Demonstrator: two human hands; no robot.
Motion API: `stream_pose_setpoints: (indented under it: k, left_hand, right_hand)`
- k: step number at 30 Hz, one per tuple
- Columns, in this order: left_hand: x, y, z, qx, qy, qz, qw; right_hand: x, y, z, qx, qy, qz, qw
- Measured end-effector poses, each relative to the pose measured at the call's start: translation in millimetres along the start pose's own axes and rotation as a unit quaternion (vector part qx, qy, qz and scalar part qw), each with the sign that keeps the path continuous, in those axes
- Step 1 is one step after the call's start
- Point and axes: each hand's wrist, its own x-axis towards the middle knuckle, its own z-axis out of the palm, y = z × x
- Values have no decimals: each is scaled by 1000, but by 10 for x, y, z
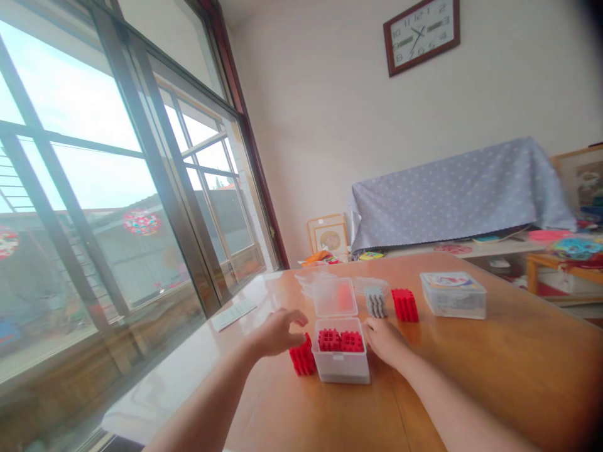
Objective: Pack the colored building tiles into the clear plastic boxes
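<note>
A clear plastic box point(342, 369) stands on the table with its hinged lid point(336, 297) raised at the back. Inside it lie red interlocking blocks point(329, 339), two showing side by side at the top. Left of the box is a stack of red blocks point(301, 356). My left hand point(281, 331) hovers over that stack, thumb and fingers apart and nothing visible between them. My right hand point(385, 340) is at the box's right side, its curled fingers against the wall; the fingertips are partly hidden. Behind it stand a grey block stack point(375, 302) and another red stack point(405, 306).
A closed clear box point(453, 301) with a printed lid stands at the right rear of the wooden table point(452, 376). Clear plastic packaging point(311, 284) lies behind the open lid. A pale flat card point(234, 315) is at the left, near the windows.
</note>
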Motion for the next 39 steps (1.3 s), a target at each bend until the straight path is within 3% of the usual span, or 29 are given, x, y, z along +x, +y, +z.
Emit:
stream_pose_setpoints:
  k: [3,7,13,17,22,27,33,39]
  left_hand:
    - [-95,-30,-13,1,-38,-17,999]
    - [-132,-41,33,29,-40,-21,999]
    - [-105,-58,7,23,-4,-13,1000]
    - [7,67,2,-22,43,31,998]
    - [256,405,156,-19,53,90,994]
    - [453,665,388,0,22,110,994]
    - [505,631,615,-51,21,115,992]
    - [424,605,586,-1,15,142,990]
  right_hand:
    - [-2,4,5,-1,2,-4,1000]
    - [-12,-6,0,-1,4,-10,1000]
    - [-11,-6,8,-1,9,-11,1000]
    - [0,15,33,1,12,0,1000]
    - [-3,36,40,13,9,-2,1000]
    - [5,38,33,25,7,-15,1000]
    - [3,33,39,31,8,-17,999]
    - [-6,26,28,32,8,-11,999]
